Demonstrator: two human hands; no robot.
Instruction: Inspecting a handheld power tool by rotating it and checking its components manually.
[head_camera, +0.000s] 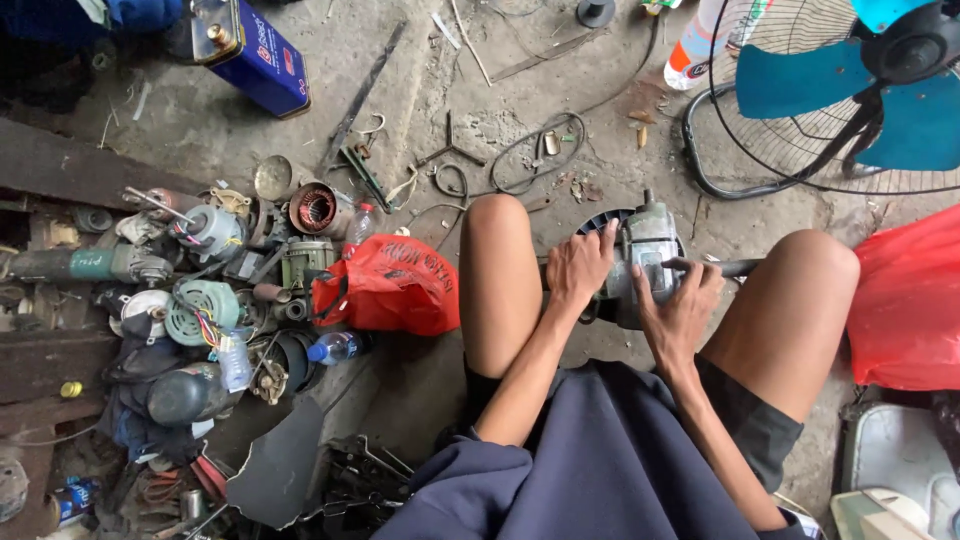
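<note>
While the left hand grasps the grey electric motor on its side and the right hand closes around its casing, this motor rests between the knees, probably heavy, stiff and greasy, best held by the body, with its shaft pointing right.

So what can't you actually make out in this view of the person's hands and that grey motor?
- Grey motor: its underside and near face are hidden by the left hand and right hand.
- Dark tool by the right hand: its tip is hidden behind the motor.
- Blue fan: cut off by the top and right edges.
- Parts pile: pieces too small and jumbled to identify.
</note>
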